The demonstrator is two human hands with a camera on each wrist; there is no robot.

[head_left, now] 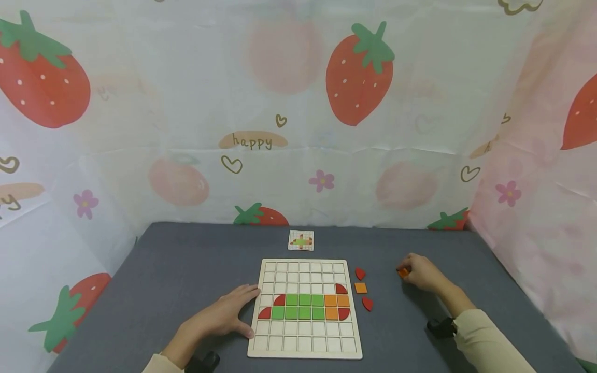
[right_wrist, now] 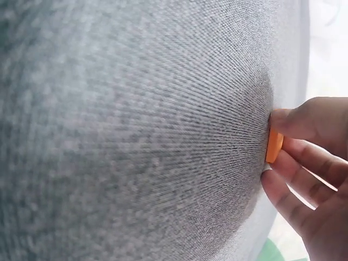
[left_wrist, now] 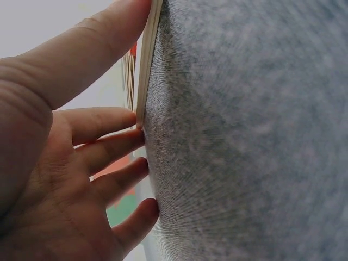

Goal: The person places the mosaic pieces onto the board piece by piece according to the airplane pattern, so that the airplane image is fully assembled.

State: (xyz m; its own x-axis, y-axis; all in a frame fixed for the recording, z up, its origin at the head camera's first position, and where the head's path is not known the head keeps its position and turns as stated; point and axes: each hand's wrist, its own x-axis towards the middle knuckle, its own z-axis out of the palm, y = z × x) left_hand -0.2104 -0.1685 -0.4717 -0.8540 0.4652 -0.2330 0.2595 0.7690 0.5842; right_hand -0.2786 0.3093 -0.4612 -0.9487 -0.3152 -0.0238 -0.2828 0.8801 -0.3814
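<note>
A pale grid board [head_left: 298, 342] lies on the table with several green square tiles [head_left: 304, 300], three orange squares [head_left: 330, 300] and several red quarter-round tiles [head_left: 341, 288] in its middle rows. My left hand [head_left: 224, 313] rests against the board's left edge, thumb and fingertips touching it. In the left wrist view its fingers are spread, and only the board's thin edge [left_wrist: 145, 70] shows. Off to the right of the board, my right hand [head_left: 423, 273] pinches an orange tile [right_wrist: 274, 145] between thumb and fingers, at the table surface.
Just right of the board lie a red tile [head_left: 360, 273], an orange square [head_left: 361, 288] and another red tile [head_left: 367, 304]. A small pattern card [head_left: 301, 240] lies behind the board. Strawberry-print cloth [head_left: 298, 103] hangs around the grey table [head_left: 196, 259].
</note>
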